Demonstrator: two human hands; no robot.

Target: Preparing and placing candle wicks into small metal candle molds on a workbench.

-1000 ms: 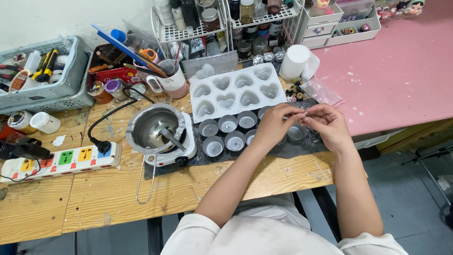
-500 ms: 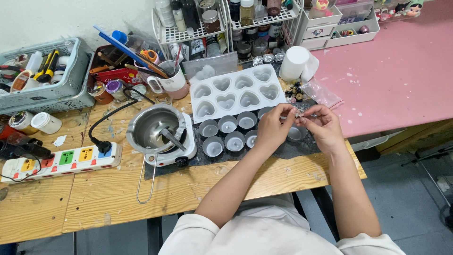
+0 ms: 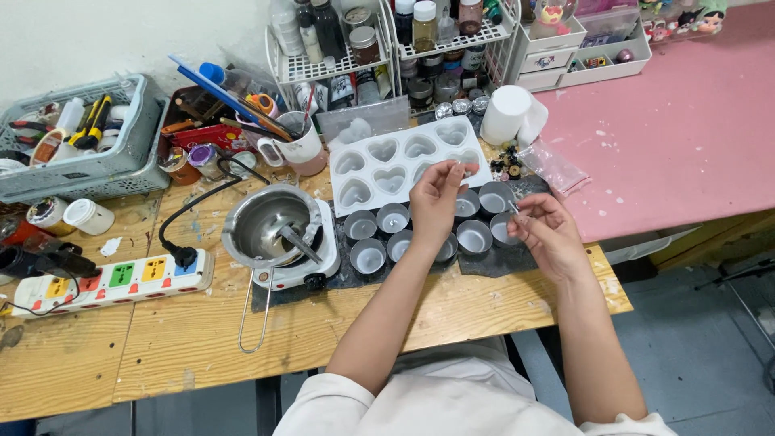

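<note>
My left hand [image 3: 434, 202] is raised over the near edge of the white heart-shaped mould [image 3: 379, 153]. Its thumb and forefinger pinch a thin pale wick-like strand [image 3: 457, 166]. My right hand [image 3: 542, 232] hovers above the right end of the dark mat [image 3: 504, 260]. Its fingertips pinch a tiny piece [image 3: 514, 207] too small to make out. Between and below the hands stand several small round metal cups [image 3: 474, 236] holding pale wax, set in two rows on the mat.
A steel pot [image 3: 270, 222] sits on a small hot plate, its cord running to a power strip [image 3: 113, 278]. Behind are a mug of tools [image 3: 303, 147], a wire rack of bottles [image 3: 355, 48], a grey basket [image 3: 89, 161], a white cylinder [image 3: 505, 113] and a pink table [image 3: 686, 121].
My hands, which held a small thing together over the cups, have drawn apart. The left rose toward the mould and the right dropped back toward me. The view shifted slightly.
</note>
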